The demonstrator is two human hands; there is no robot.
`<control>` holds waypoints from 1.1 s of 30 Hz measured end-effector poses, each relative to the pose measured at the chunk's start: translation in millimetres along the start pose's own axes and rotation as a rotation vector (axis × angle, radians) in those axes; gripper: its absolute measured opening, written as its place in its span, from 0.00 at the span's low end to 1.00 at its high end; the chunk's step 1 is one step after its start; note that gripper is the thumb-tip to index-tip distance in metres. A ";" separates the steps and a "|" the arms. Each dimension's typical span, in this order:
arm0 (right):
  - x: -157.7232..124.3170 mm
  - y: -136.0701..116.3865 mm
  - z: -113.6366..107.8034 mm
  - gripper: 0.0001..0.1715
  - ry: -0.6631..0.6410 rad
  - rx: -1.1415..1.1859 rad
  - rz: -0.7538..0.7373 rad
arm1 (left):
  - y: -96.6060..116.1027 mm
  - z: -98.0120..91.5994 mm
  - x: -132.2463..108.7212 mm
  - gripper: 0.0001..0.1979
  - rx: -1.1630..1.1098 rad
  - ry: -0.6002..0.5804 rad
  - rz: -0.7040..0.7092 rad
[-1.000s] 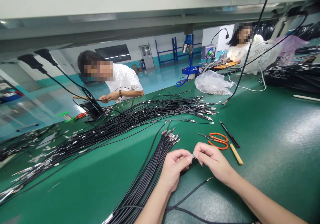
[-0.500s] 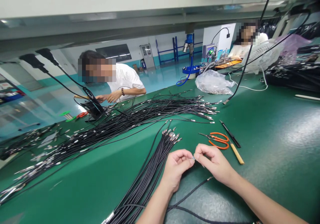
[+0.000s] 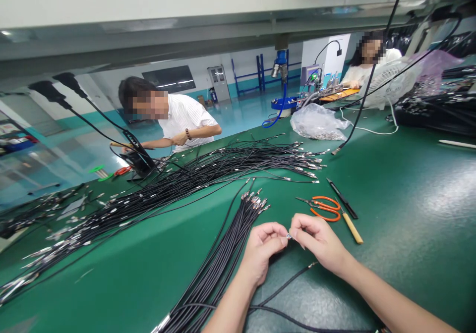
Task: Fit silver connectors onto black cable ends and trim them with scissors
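Between the fingertips of both hands is a small metallic connector piece [image 3: 289, 236], too small to make out fully. My left hand [image 3: 263, 249] pinches it from the left, fingers curled. From the right, my right hand [image 3: 319, 239] pinches the same piece, thumb against forefinger. Below them a single black cable [image 3: 286, 287] lies on the green table, its stripped end pointing up right under my right hand. A bundle of black cables [image 3: 226, 253] with metal ends lies just left of my left hand.
Beyond my right hand lie orange-handled scissors [image 3: 327, 208], a black pen-like tool [image 3: 342, 198] and a wooden-handled tool [image 3: 352, 228]. A large heap of black cables [image 3: 193, 174] stretches across the table. Farther back are a plastic bag [image 3: 318, 121], a white fan [image 3: 386, 83] and two co-workers.
My hands stay nearly still, with only a slight shift of the fingertips on the small piece. The co-worker at left has moved the hands apart, one reaching farther left.
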State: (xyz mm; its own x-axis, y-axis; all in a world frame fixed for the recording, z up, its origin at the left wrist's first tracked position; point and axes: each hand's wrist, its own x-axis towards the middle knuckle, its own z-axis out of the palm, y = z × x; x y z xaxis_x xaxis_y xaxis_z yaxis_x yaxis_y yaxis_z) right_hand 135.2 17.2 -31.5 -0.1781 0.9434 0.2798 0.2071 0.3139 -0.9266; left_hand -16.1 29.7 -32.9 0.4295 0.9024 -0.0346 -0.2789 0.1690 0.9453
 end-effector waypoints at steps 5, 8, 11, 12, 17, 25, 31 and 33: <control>1.2 -0.7 0.0 0.13 -0.006 0.000 -0.001 | 0.0 -0.2 0.2 0.03 0.001 -0.001 -0.002; 1.1 -0.2 0.5 0.13 -0.008 0.004 0.008 | -1.0 -0.6 0.4 0.03 0.003 0.000 -0.009; 0.4 -1.5 0.7 0.13 -0.009 0.030 0.029 | -1.7 -0.5 0.7 0.04 0.001 0.009 -0.022; 0.1 -2.1 0.6 0.13 -0.012 0.055 0.043 | -1.7 -0.3 0.8 0.04 -0.003 0.014 -0.028; 0.2 0.2 0.8 0.13 -0.064 0.270 0.186 | -1.5 0.3 1.5 0.06 -0.053 0.018 -0.043; 1.9 12.7 2.4 0.11 -0.076 0.410 0.242 | -0.8 -0.9 0.7 0.08 -0.060 0.020 -0.058; 6.9 10.9 -3.2 0.10 -0.007 0.118 0.166 | -4.4 -1.7 4.6 0.08 0.143 0.063 -0.053; 8.3 13.9 -7.2 0.10 0.032 -0.181 0.121 | -8.8 -1.6 5.8 0.07 0.430 0.141 0.000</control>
State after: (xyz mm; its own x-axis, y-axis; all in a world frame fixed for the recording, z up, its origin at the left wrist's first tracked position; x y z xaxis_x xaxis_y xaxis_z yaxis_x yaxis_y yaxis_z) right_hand 143.5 30.1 -40.2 -0.1117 0.9773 0.1798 0.3949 0.2097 -0.8945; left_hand -12.6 34.1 -41.9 0.2996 0.9527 -0.0503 0.1159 0.0160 0.9931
